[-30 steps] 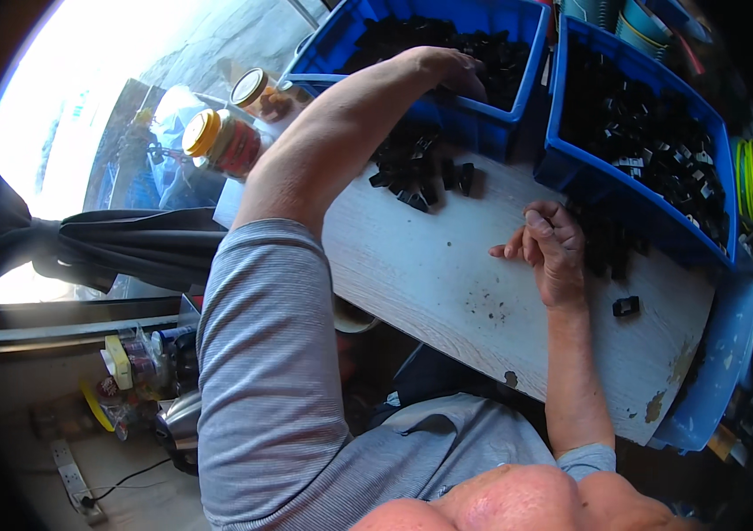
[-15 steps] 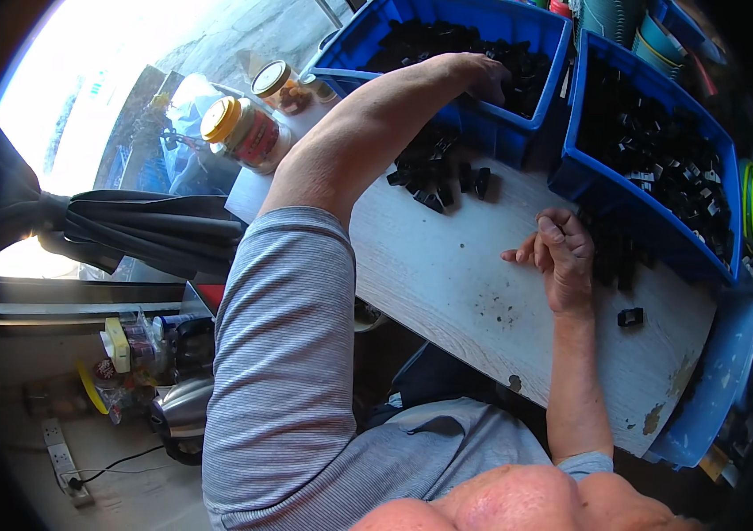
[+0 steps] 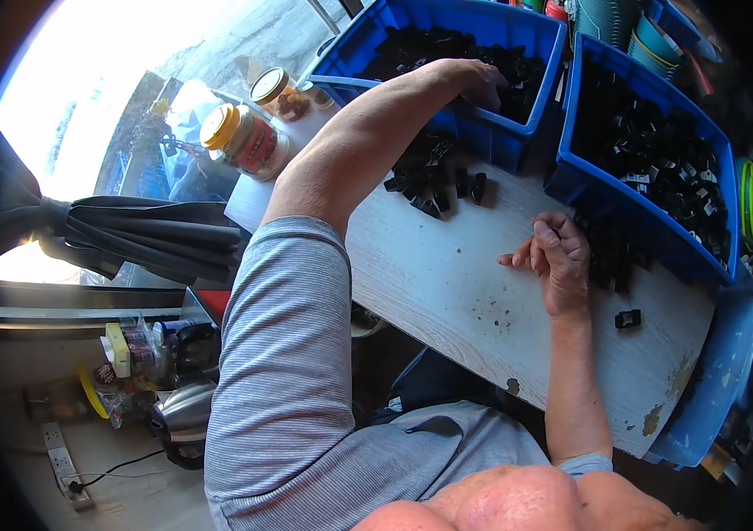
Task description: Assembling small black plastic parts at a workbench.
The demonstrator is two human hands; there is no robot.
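Observation:
My left hand (image 3: 485,86) reaches over the near wall of a blue bin (image 3: 499,133) at the back. Its fingers point down among the small black plastic parts (image 3: 421,49) in there and are hidden from view. Above the right part of the table my right hand (image 3: 560,257) is held palm up with the fingers curled and the thumb pressed to the index finger; whatever it may pinch does not show. Just behind that hand lies a pile of black parts (image 3: 608,257). A single black part (image 3: 628,319) rests to its right.
A second blue bin (image 3: 642,208) of black parts stands at the right. More black parts (image 3: 430,177) lie before the first bin. Two lidded jars (image 3: 248,142) stand at the left table end. A light blue tray (image 3: 708,389) borders the right edge; a kettle (image 3: 186,411) is lower left.
The whole view has shifted slightly. My left hand is still in the back bin and has moved only a little; my right hand keeps its pose.

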